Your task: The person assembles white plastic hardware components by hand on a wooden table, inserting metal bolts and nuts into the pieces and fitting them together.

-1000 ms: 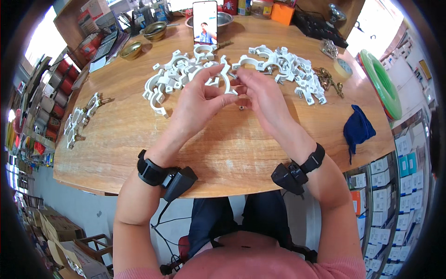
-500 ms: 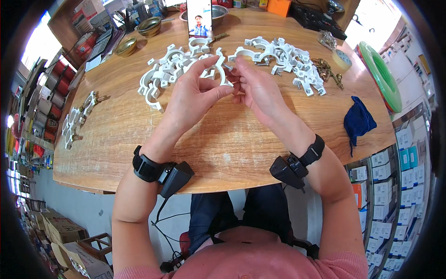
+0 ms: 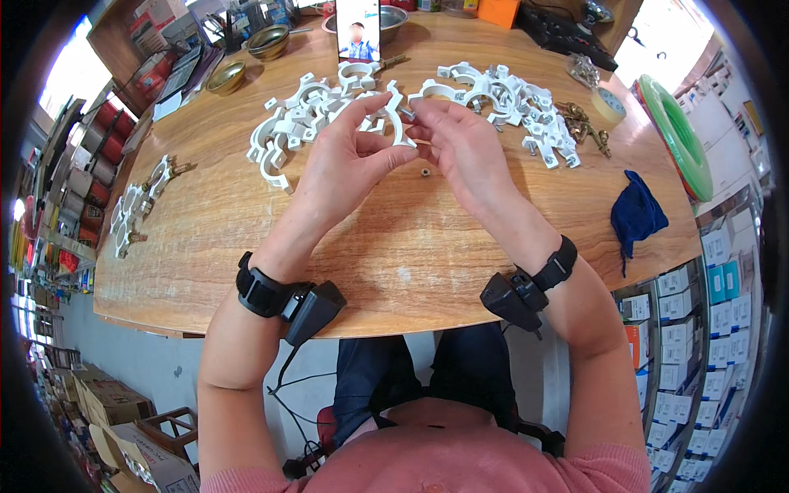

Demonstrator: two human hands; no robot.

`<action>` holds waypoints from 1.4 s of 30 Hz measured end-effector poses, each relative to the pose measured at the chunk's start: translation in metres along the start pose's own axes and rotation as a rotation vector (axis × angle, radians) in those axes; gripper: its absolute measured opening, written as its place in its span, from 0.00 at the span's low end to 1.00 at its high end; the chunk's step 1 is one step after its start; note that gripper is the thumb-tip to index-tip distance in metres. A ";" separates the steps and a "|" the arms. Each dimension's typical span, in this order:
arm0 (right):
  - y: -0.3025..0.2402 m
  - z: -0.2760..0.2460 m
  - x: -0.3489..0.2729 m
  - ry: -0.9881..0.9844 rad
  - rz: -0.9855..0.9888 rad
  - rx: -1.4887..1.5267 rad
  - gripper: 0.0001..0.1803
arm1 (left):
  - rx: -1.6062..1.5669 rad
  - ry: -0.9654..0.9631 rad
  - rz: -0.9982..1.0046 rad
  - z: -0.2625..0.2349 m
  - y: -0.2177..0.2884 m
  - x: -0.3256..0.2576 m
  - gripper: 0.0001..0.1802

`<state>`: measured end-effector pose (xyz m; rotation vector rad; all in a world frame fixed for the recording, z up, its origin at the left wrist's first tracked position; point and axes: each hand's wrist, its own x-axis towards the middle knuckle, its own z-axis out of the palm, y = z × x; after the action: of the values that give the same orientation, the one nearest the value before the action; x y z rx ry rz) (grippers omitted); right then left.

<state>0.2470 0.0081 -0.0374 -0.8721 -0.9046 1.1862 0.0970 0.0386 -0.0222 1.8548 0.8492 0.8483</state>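
My left hand point(image 3: 345, 156) pinches a white half-ring pipe clamp point(image 3: 396, 122) between thumb and fingers, above the middle of the table. A metal screw point(image 3: 407, 112) sticks out of the clamp toward my right hand point(image 3: 464, 148). That hand's fingers are drawn together right beside the screw; whatever is between them is hidden. A small nut point(image 3: 426, 172) lies on the wood just below my fingertips. Behind my left hand is a heap of white clamps point(image 3: 308, 103), and behind my right a second heap, these clamps with screws point(image 3: 526, 111).
Brass-coloured bolts point(image 3: 582, 127) and a tape roll point(image 3: 606, 105) lie at right, near a green ring-shaped coil point(image 3: 678, 135) and a blue cloth pouch point(image 3: 637, 209). Several clamps with bolts point(image 3: 131, 209) rest at far left. A phone point(image 3: 358, 33) stands at the back, near bowls point(image 3: 225, 78).
The small nut now shows on the table below my right fingertips. My right fingers have shifted slightly at the screw; my left hand keeps its hold on the clamp.
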 end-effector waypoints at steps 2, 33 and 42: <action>0.000 -0.004 0.001 0.012 0.095 0.141 0.15 | 0.002 0.002 -0.001 0.000 0.000 0.000 0.32; 0.002 -0.003 0.001 0.074 -0.255 -0.379 0.11 | 0.029 0.057 0.107 0.003 -0.008 0.001 0.33; -0.005 -0.028 0.014 -0.153 -0.164 -1.363 0.09 | -0.526 0.072 -0.065 -0.016 -0.001 0.002 0.29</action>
<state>0.2765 0.0190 -0.0420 -1.7164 -1.9123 0.3499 0.0844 0.0478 -0.0167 1.3372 0.6464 0.9908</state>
